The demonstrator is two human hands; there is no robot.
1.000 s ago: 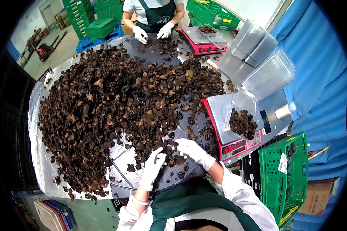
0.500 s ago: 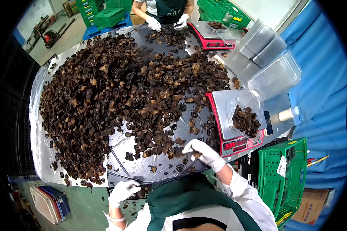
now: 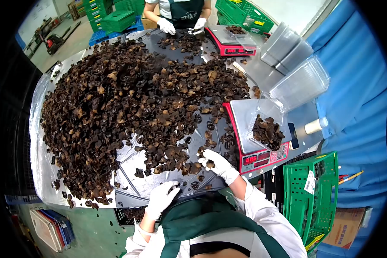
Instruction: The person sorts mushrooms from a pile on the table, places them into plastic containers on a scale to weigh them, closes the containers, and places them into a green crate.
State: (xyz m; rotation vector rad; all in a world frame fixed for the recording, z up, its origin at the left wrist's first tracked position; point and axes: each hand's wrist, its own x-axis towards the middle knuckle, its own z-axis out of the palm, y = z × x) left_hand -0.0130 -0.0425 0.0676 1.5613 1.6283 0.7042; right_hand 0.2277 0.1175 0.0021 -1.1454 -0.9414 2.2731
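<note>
My right hand (image 3: 219,166), in a white glove, is closed around a small brown piece of wood ear mushroom (image 3: 210,164), at the near right of the pile. My left hand (image 3: 162,198), also gloved, is over the near table edge with its fingers loosely bent and apart, and I see nothing in it. The large heap of dark wood ear mushrooms (image 3: 116,103) covers most of the table. To the right of my right hand stands a red scale (image 3: 254,161), and on it a clear plastic box (image 3: 250,133) holds mushrooms (image 3: 267,132).
Stacked clear boxes (image 3: 303,79) stand beyond the scale, with a phone (image 3: 293,136) and a white roll (image 3: 315,126) nearby. Green crates (image 3: 296,189) sit at lower right. Across the table, a gloved person (image 3: 185,17) works beside a second scale (image 3: 238,50).
My left hand has moved right and up to the table edge. My right hand has shifted slightly left and up, still with a mushroom piece. The view has moved slightly.
</note>
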